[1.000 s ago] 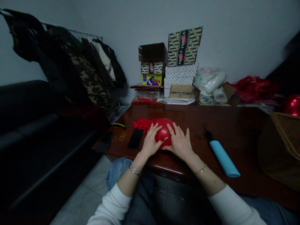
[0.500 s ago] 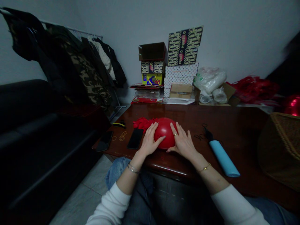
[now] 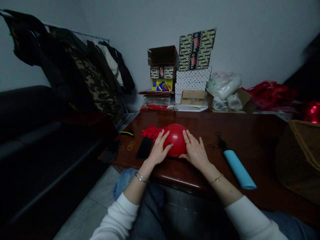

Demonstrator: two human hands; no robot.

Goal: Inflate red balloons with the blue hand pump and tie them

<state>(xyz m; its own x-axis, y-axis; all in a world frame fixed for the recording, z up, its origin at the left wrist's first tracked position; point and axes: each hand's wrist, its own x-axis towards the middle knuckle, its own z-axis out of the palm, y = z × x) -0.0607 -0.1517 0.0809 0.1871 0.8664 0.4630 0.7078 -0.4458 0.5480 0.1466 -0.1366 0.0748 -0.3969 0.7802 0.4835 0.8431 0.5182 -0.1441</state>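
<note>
A round red balloon (image 3: 176,138) rests on the dark wooden table (image 3: 250,143) near its front edge. My left hand (image 3: 159,150) cups its left side with fingers wrapped on it. My right hand (image 3: 195,151), a ring on one finger, presses against its right side with fingers curved round it. Both hands hold the balloon between them. A heap of flat red balloons (image 3: 151,131) lies just behind and left of it.
A black phone (image 3: 144,148), a second dark phone (image 3: 111,150) and yellow rubber bands (image 3: 130,145) lie to the left. A light blue pump (image 3: 236,166) lies to the right, a wicker basket (image 3: 298,156) beyond it. Stacked boxes (image 3: 192,70) stand at the back. A black sofa (image 3: 37,143) is on the left.
The balloon has grown rounder and higher between my hands. Both hands have slid slightly apart and further round its sides.
</note>
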